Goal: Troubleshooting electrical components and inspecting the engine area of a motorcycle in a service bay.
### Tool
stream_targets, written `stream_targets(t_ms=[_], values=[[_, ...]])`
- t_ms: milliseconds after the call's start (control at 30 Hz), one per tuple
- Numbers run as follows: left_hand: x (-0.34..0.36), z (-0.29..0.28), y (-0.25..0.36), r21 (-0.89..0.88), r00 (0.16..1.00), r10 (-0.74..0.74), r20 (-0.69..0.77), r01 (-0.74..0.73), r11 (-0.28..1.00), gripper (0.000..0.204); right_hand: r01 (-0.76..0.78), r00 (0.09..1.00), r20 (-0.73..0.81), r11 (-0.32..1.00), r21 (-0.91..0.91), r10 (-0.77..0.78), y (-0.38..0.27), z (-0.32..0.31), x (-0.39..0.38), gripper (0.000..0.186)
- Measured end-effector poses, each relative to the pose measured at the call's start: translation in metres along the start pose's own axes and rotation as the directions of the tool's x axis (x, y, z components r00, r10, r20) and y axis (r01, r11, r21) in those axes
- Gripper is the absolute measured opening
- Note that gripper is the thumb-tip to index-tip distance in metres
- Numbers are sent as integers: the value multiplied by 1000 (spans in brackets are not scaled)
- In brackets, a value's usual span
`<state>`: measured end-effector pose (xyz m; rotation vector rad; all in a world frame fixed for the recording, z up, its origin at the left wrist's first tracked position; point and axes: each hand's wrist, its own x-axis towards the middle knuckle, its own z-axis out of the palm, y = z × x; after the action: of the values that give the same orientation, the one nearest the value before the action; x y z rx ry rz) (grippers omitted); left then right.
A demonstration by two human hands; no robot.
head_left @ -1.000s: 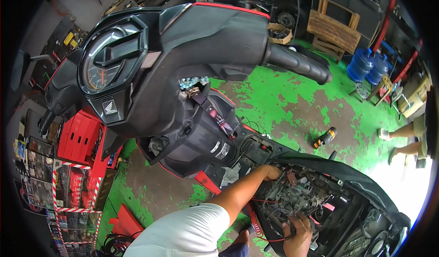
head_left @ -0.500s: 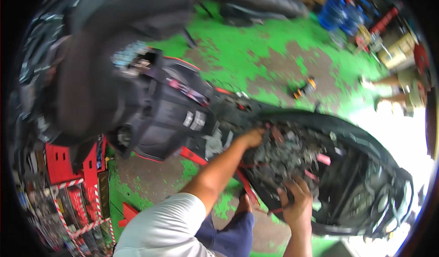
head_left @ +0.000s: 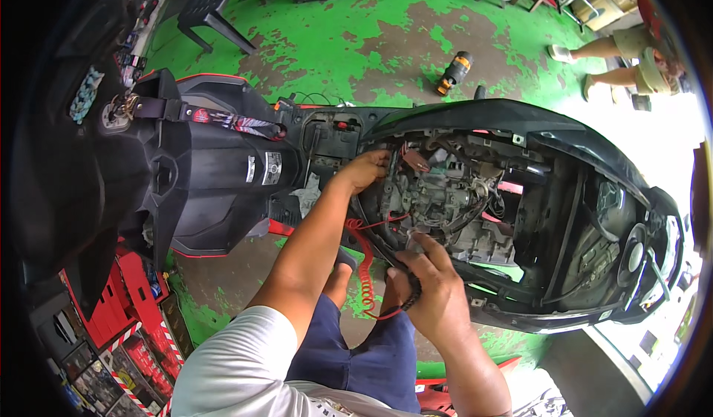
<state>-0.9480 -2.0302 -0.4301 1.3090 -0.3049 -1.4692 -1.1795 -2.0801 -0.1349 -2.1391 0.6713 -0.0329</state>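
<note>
As we look down past our dark-blue shorts (head_left: 353,357), our right hand (head_left: 438,276) sits just on the near side of the exposed scooter engine (head_left: 438,205), fingers bent, nearly closed around a small clear-tipped tool (head_left: 413,243). A red coiled cable (head_left: 366,276) dangles near the engine's left side, looping toward that same hand. And our left hand (head_left: 364,170)? Just left of the engine, fingers curled, but what they grip, if anything, we can't tell. Beyond the engine, an orange-and-black tool (head_left: 454,73) lies on the green floor (head_left: 334,53); past it, rightward of the engine, we spot a person's legs (head_left: 598,48).
</note>
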Motion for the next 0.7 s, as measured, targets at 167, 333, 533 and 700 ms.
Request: stream_targets(t_ms=[167,333,533,700], values=[[0,-4,13,-88,969,-197,151,212,973,39,-53,999,-6,997,52,54,3,17,-7,26],[1,3,28,-27,931,-310,191,321,947,36,-126,989,-69,987,96,133,5,25,-8,26],[-11,5,27,-162,914,-377,151,399,902,30,-162,969,-159,972,168,189,9,31,3,27],[-24,8,27,-274,912,-402,85,410,870,27,-159,949,-243,970,182,201,15,42,12,29]])
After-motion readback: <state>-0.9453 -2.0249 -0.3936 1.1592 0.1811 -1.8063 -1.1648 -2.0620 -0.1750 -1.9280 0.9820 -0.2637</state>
